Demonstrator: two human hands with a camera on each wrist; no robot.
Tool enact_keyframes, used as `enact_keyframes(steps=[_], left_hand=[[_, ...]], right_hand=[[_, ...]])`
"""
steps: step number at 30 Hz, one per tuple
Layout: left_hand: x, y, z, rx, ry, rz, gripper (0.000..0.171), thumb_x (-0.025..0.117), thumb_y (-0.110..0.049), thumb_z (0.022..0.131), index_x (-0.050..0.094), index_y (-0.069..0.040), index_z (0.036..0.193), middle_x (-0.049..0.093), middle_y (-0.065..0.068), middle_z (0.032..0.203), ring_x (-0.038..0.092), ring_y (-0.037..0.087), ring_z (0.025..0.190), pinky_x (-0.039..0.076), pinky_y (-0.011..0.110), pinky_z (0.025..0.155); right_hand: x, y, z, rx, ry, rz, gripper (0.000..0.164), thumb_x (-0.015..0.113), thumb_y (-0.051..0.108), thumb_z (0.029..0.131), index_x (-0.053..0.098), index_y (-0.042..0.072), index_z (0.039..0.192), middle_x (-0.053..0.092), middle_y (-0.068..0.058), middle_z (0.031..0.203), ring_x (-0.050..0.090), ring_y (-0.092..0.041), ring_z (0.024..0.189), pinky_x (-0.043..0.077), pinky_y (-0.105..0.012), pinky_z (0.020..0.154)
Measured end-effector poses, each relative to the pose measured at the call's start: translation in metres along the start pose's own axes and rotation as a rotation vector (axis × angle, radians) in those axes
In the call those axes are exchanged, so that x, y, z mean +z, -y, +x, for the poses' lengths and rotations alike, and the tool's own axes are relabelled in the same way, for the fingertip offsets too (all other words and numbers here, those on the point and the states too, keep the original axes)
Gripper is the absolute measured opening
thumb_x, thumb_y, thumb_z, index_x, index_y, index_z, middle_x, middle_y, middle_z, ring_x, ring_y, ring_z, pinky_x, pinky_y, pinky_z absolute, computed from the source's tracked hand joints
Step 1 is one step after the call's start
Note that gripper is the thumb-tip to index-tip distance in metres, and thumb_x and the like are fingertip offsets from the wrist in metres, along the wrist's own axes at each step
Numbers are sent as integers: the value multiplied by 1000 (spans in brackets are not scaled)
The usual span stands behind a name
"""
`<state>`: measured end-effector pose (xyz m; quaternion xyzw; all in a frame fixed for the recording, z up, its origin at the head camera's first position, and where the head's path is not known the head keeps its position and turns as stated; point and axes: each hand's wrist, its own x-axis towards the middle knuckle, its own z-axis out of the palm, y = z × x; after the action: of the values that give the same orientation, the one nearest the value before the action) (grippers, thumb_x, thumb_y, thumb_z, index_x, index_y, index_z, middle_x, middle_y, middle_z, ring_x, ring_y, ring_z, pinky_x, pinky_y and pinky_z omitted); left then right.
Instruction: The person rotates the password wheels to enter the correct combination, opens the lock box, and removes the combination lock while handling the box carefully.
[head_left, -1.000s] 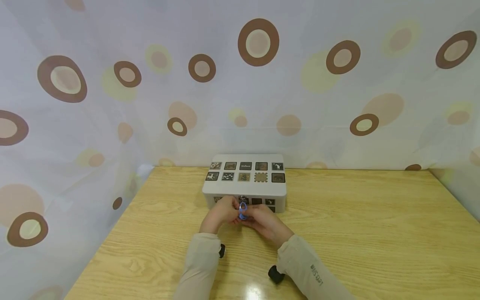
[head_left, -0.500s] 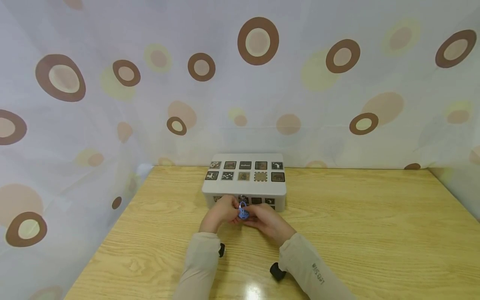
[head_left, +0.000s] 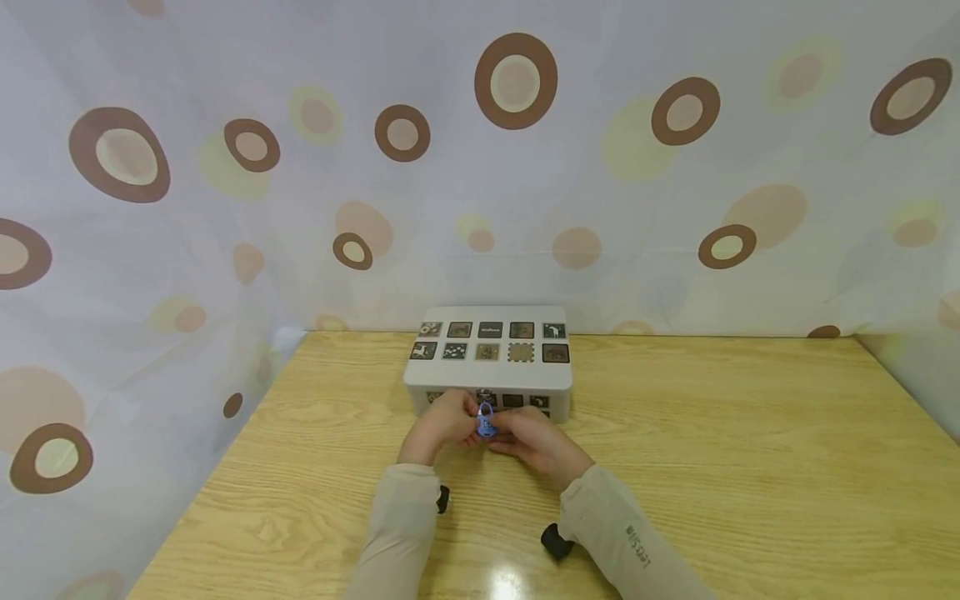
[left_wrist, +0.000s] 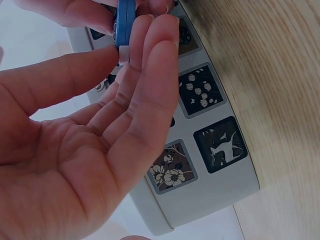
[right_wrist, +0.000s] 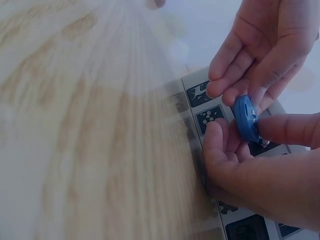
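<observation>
A small blue combination padlock [head_left: 487,427] is held upright in front of a white lidded box [head_left: 491,377]. Its shackle points up, right below the metal clasp [head_left: 485,395] on the box's front. From the left, my left hand [head_left: 446,421] pinches the padlock's edge between thumb and fingertips, as the left wrist view shows. My right hand [head_left: 542,442] grips it from the other side. In the right wrist view its thumb lies against the face of the padlock [right_wrist: 245,119] that bears the small digits, with the fingers curled behind.
The box lid is down and carries dark picture squares. Under everything is a wooden table [head_left: 712,467], with a patterned curtain [head_left: 637,283] behind it and at both sides. Black wrist straps [head_left: 556,542] sit at both sleeves.
The padlock has turned from edge-on so its face with digits now shows in the head view. My right hand has shifted slightly right; the left hand has hardly moved.
</observation>
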<state>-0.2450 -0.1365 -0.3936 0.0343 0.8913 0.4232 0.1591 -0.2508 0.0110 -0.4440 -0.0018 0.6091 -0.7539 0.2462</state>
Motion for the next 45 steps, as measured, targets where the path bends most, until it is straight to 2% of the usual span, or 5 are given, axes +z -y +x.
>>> enact_keyframes(steps=[13, 23, 36, 41, 45], left_hand=[[-1, 1, 0, -13, 3, -36, 3, 51, 10, 90, 54, 10, 88, 65, 22, 75, 63, 21, 60, 58, 36, 63], [0, 2, 1, -12, -3, -43, 5, 51, 12, 88, 55, 9, 87, 64, 19, 72, 64, 23, 60, 58, 36, 63], [1, 1, 1, -14, -7, -42, 5, 52, 12, 87, 55, 9, 86, 63, 18, 72, 63, 22, 60, 58, 36, 63], [1, 2, 2, -4, -13, -18, 5, 54, 11, 88, 54, 7, 85, 63, 18, 70, 65, 25, 62, 58, 36, 62], [1, 3, 2, -1, -16, -9, 8, 55, 9, 88, 53, 4, 83, 63, 18, 70, 66, 25, 62, 58, 36, 61]], right_hand=[[-2, 1, 1, -37, 65, -65, 32, 44, -2, 97, 47, -24, 120, 58, -12, 100, 58, -14, 85, 53, -28, 80], [-1, -1, 0, -48, 61, -35, 31, 44, -3, 97, 47, -25, 119, 58, -12, 101, 58, -13, 85, 53, -25, 78], [1, 1, 0, -40, 40, 12, 32, 45, -7, 94, 44, -26, 121, 57, -16, 106, 58, -15, 88, 53, -28, 82], [1, 1, 0, -22, -2, 32, 31, 47, -4, 94, 49, -24, 118, 62, -12, 97, 60, -14, 84, 53, -34, 86], [0, 1, 1, 5, -32, 17, 31, 49, 1, 94, 53, -21, 116, 64, -9, 88, 62, -13, 80, 55, -34, 81]])
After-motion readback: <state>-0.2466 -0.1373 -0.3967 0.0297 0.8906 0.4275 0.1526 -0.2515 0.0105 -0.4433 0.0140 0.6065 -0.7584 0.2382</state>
